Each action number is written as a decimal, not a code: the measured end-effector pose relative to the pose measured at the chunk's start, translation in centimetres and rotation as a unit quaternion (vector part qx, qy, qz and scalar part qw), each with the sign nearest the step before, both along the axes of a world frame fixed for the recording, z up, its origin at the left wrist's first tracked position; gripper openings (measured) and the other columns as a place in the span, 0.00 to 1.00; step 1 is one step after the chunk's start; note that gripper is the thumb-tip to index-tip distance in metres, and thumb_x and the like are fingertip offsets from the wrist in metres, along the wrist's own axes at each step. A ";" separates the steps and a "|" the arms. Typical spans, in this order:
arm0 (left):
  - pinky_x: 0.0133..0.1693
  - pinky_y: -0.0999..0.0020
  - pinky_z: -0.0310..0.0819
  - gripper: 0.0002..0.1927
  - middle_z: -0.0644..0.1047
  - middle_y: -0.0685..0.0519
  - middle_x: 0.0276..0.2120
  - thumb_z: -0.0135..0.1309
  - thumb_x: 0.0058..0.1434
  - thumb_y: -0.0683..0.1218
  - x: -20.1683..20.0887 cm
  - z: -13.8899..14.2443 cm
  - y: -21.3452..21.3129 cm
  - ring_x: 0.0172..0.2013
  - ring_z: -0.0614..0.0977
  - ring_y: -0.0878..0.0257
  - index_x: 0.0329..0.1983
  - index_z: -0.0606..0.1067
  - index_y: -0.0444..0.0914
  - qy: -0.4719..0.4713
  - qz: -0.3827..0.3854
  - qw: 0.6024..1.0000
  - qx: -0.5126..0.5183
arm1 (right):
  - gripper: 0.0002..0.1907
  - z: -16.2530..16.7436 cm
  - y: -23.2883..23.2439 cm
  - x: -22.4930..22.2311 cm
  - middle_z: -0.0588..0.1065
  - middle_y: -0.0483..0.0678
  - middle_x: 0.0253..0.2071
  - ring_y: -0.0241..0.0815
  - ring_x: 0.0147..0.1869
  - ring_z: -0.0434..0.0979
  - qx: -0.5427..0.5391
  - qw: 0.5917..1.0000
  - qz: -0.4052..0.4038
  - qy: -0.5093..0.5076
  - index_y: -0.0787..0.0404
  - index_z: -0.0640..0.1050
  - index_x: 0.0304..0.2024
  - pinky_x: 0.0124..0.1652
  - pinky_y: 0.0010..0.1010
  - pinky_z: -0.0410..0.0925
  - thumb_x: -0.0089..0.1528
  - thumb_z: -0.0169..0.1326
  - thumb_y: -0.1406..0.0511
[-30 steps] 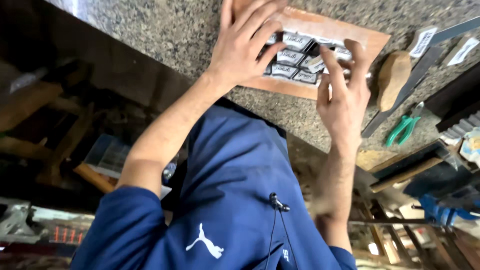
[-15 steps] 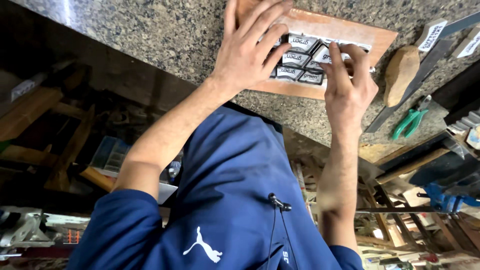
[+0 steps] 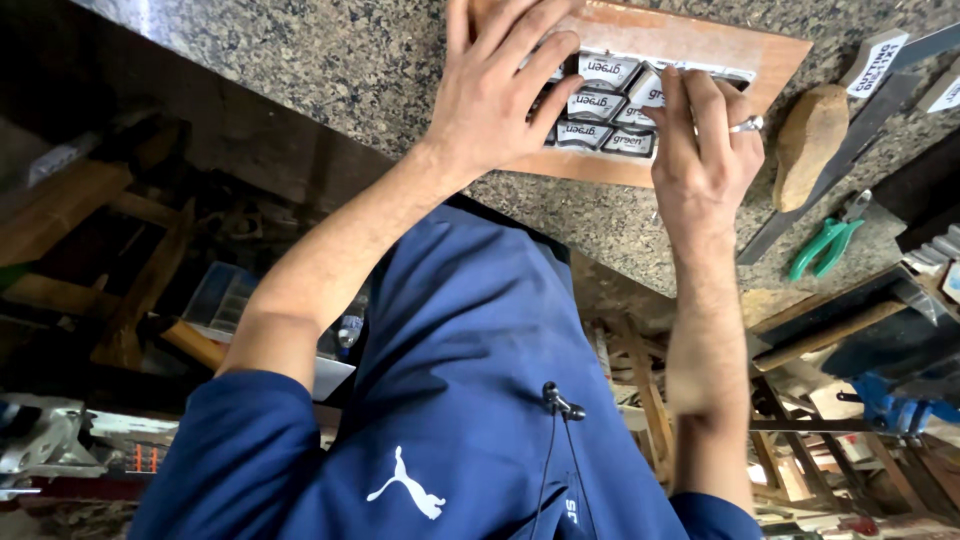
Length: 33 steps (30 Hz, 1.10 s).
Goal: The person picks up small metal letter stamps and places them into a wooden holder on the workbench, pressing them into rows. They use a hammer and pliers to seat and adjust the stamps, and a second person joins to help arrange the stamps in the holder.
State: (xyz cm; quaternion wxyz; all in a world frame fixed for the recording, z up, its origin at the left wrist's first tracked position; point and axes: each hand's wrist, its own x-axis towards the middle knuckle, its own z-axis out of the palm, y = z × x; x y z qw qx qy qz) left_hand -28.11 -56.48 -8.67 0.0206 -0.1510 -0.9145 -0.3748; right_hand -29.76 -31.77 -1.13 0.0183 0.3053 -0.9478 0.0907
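**Granite worktop, small labels under both hands**

Speckled granite makes up the worktop (image 3: 330, 70), and on it lies a flat wooden board (image 3: 700, 45) carrying a cluster of small grey-and-white labels (image 3: 600, 105) set in close rows. The left hand (image 3: 500, 95) lies spread flat over the left part of the cluster, fingers apart and pressing down, clamped on nothing. The right hand (image 3: 705, 140), a ring on one finger, rests its fingertips on the right edge of the cluster; whether it pinches a label or only touches it cannot be told.

The labels look thin, light and bendable, likely to slide or lift at a corner if brushed, so they seem best taken by an edge with fingertips, or held down flat under the palm as the left hand does. The board looks stiff and steady on the stone.

Just to the right of the board lie a rounded wooden block (image 3: 810, 140) and a long metal blade (image 3: 850, 160), with green-handled pliers (image 3: 825, 245) nearer the worktop's edge.
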 end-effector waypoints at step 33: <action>0.66 0.37 0.50 0.19 0.72 0.47 0.61 0.63 0.70 0.50 -0.6 0.1 0.4 0.65 0.69 0.48 0.60 0.74 0.41 0.050 0.017 0.998 -0.025 | 0.33 5.5 0.3 7.2 0.74 0.50 0.56 0.46 0.49 0.82 -0.120 0.960 -0.243 0.065 0.50 0.55 0.79 0.48 0.34 0.77 0.74 0.49 0.62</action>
